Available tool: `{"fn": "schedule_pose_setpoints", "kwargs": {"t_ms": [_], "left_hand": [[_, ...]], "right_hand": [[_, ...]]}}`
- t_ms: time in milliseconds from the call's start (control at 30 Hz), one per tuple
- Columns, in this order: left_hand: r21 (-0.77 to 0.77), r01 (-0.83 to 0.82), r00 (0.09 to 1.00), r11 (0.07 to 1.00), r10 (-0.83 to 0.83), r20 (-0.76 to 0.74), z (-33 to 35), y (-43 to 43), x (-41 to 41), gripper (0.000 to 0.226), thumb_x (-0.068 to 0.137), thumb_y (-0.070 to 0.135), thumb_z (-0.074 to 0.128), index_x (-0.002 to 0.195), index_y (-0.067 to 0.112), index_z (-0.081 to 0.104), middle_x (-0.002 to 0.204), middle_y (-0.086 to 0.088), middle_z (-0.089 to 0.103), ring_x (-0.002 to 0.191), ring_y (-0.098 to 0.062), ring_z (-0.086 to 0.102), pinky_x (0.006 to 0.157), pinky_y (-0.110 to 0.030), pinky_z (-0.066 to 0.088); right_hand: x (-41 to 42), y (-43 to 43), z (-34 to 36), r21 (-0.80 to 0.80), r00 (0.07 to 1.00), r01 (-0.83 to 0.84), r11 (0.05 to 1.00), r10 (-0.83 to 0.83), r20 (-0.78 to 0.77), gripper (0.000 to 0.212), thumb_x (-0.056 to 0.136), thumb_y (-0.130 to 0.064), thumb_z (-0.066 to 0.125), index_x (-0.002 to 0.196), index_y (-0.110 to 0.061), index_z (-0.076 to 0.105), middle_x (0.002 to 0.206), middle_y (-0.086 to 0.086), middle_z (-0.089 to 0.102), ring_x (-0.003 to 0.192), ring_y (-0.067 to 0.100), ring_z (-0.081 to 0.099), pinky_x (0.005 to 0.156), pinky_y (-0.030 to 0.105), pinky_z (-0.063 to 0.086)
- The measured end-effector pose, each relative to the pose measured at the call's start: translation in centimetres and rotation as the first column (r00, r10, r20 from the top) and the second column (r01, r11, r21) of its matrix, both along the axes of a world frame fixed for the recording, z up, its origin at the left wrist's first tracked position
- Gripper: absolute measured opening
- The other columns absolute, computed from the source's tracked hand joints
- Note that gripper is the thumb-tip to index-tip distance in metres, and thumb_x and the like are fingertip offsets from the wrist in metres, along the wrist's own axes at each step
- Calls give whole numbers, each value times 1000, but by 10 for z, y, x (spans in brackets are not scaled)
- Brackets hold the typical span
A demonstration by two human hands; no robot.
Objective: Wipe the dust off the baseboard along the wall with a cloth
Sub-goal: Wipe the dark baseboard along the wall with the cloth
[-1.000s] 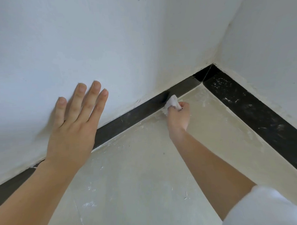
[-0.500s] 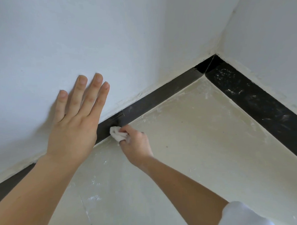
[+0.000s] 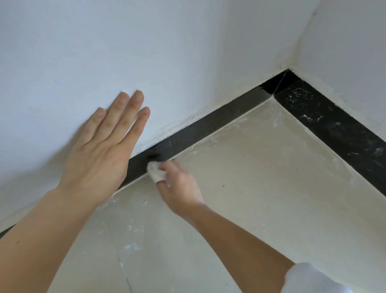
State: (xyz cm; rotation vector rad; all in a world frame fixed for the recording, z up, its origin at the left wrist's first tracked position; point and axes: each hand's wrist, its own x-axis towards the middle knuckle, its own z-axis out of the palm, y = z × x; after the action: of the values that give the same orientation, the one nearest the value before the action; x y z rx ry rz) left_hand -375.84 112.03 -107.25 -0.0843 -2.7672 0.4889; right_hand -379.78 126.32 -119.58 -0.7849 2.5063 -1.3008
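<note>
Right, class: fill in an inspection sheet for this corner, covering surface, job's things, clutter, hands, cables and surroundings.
Surface: pale floor with white dust specks and smears.
Job's things: white cloth bunched against the left baseboard, near its bottom edge; right baseboard shows white specks.
Clutter: nothing seen.
Hands: left hand flat and open on the wall; right hand gripping the cloth, slightly blurred.
Cables: nothing seen.
Surroundings: two white walls meeting at a corner; white sleeve at bottom right.
</note>
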Motion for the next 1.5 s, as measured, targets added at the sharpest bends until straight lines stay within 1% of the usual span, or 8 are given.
{"fn": "schedule_pose_setpoints", "kwargs": {"t_ms": [167,300,467,733,900,1067,1267,1500], "left_hand": [[-13,49,999,999,-49,19,5,-4,5,82,73,-8,34,152,9,19,161,-5,3,148,-20,2,121,-32,-2],[-30,71,996,997,-69,64,14,-6,7,79,73,-7,33,150,6,25,161,-8,7,148,-24,9,120,-35,3],[-46,25,994,999,-20,107,28,-8,33,78,70,-4,34,148,2,31,160,-12,9,147,-27,11,119,-39,9],[-152,-63,983,986,88,161,26,-14,57,72,76,3,29,148,2,32,159,-15,13,147,-31,13,117,-48,17],[-244,-16,979,970,65,194,25,1,40,69,81,7,20,149,4,30,160,-14,10,147,-31,9,117,-49,15],[-372,104,957,922,9,289,23,19,-4,69,87,7,-1,152,7,19,161,-12,0,148,-31,-1,119,-47,8],[-447,187,919,875,5,394,26,71,-79,68,85,15,0,151,9,-14,153,-10,-31,139,-29,-30,110,-45,-24],[-396,191,896,898,6,445,30,126,-161,70,99,33,23,147,8,-21,147,-9,-36,132,-25,-37,113,-44,-21]], "right_hand": [[-26,2,22,-220,929,355,909,-316,195,12,93,-22,57,103,-16,57,103,-8,52,85,4,51,70,12,41],[-4,-17,12,-65,999,31,997,-31,7,23,85,-2,55,105,-11,60,107,0,55,90,22,52,70,31,46],[23,-11,-6,91,947,-237,967,251,-201,23,80,-1,57,100,-7,66,100,6,62,90,29,54,65,32,46],[-13,-7,19,40,986,16,999,-9,-169,27,81,4,53,98,-9,69,101,2,63,91,24,50,67,31,44],[-16,-10,10,335,909,-263,905,349,-229,37,77,14,53,107,-3,66,107,9,59,102,29,49,69,31,36],[-49,41,14,360,850,-251,899,382,-363,31,42,8,79,62,-13,67,68,-1,56,66,21,56,48,21,44],[-95,142,39,328,912,-92,940,211,-351,19,64,-3,75,79,-14,72,78,2,65,76,25,62,65,33,54],[-141,205,51,290,891,152,945,-5,-453,26,62,-1,76,84,-11,68,81,4,62,71,26,59,64,34,49]]}}
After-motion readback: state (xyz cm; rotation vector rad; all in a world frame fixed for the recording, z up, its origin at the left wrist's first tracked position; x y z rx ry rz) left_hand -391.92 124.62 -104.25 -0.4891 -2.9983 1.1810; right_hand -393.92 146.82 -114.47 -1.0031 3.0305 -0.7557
